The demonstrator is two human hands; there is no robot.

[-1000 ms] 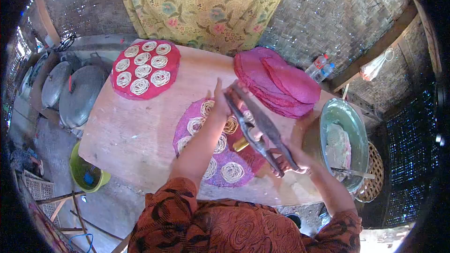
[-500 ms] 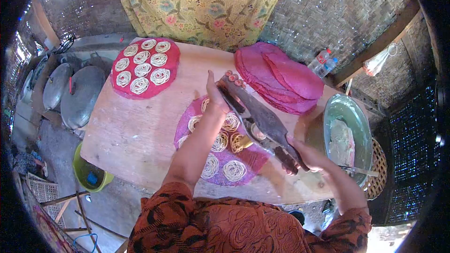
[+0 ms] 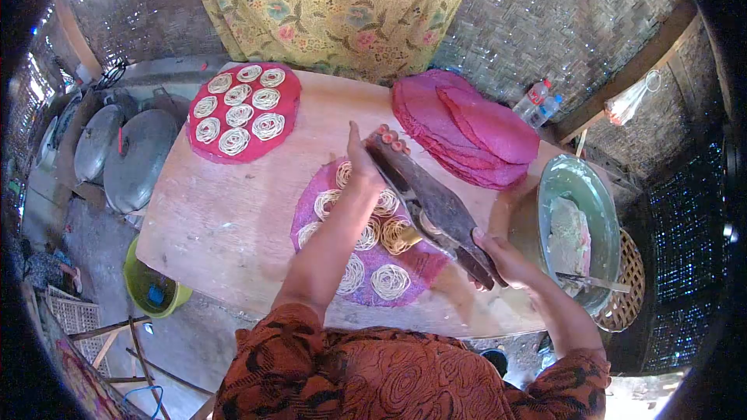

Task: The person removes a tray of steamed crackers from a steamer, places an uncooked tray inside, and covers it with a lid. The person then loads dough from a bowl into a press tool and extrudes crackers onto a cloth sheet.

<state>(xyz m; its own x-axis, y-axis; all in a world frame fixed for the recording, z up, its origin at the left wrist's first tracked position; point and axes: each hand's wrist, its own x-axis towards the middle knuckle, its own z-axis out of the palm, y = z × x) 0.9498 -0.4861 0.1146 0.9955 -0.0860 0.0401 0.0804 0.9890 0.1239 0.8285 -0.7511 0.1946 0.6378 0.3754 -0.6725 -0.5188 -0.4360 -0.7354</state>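
Note:
A long dark wooden hand press (image 3: 440, 194) is held slantwise over the table. My left hand (image 3: 366, 162) grips its far upper end, with fingertips curled over the edge. My right hand (image 3: 507, 260) wraps round the near right end. Below the press's middle, pale strands of dough (image 3: 406, 239) hang down onto a coiled nest (image 3: 393, 235). That nest lies on a round purple-pink mesh sheet (image 3: 424, 274), among several other coiled nests, some hidden behind my left forearm.
Another pink round sheet (image 3: 259, 140) with several nests lies at the back left of the wooden table (image 3: 226, 210). Stacked pink sheets (image 3: 467, 128) lie at the back right. A basin (image 3: 545, 218) with white dough (image 3: 568, 237) stands right, near two bottles (image 3: 537, 101). Lidded pans (image 3: 138, 163) and a green bucket (image 3: 167, 307) are left.
The two halves of the press have come closer together, and less of the pale part between them shows. Both hands keep their grip in nearly the same place.

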